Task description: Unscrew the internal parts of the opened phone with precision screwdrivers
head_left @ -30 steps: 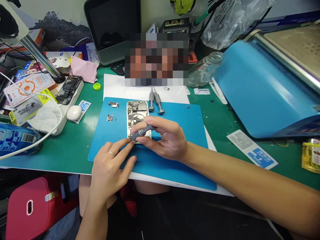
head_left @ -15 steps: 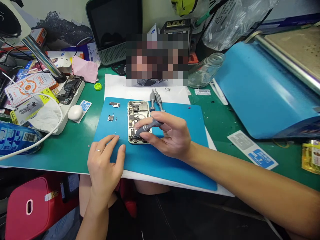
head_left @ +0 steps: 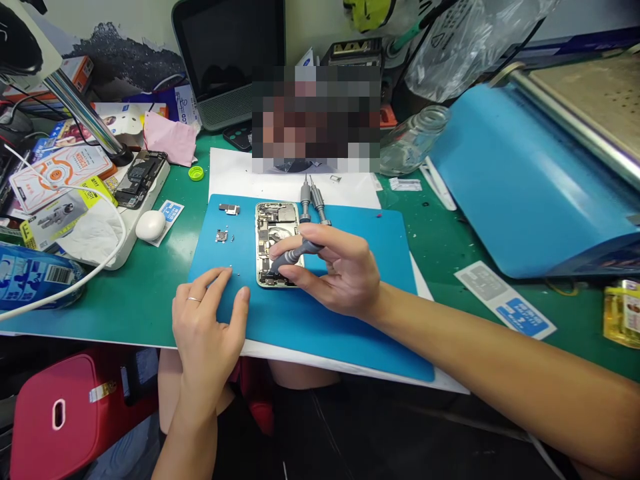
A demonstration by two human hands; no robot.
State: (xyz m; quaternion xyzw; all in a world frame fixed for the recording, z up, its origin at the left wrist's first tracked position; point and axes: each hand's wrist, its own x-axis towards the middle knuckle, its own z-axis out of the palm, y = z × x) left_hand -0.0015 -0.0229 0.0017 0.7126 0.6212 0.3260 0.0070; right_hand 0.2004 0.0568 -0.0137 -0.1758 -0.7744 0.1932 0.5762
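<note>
An opened phone (head_left: 273, 230) with its insides showing lies on a blue mat (head_left: 350, 313). My right hand (head_left: 337, 270) is closed round a grey screwdriver (head_left: 294, 256) whose tip points down into the phone's lower part. My left hand (head_left: 207, 323) rests on the mat's near left corner, fingers apart and flat, holding nothing; a ring sits on one finger. Small loose phone parts (head_left: 221, 235) and tiny screws lie on the mat just beyond its fingertips. Two more grey screwdrivers (head_left: 311, 199) lie at the mat's far edge.
A green cutting mat (head_left: 150, 287) covers the desk. At left are another opened phone (head_left: 137, 177), a white earbud case (head_left: 149, 225), a cable and packets. A glass jar (head_left: 411, 139), a large blue roll (head_left: 520, 180) and stickers (head_left: 503, 300) lie right. A monitor (head_left: 225, 53) stands behind.
My left hand has drawn back from the phone's lower edge to the mat's near left corner and spread flat. My right hand with the screwdriver has shifted slightly up over the phone.
</note>
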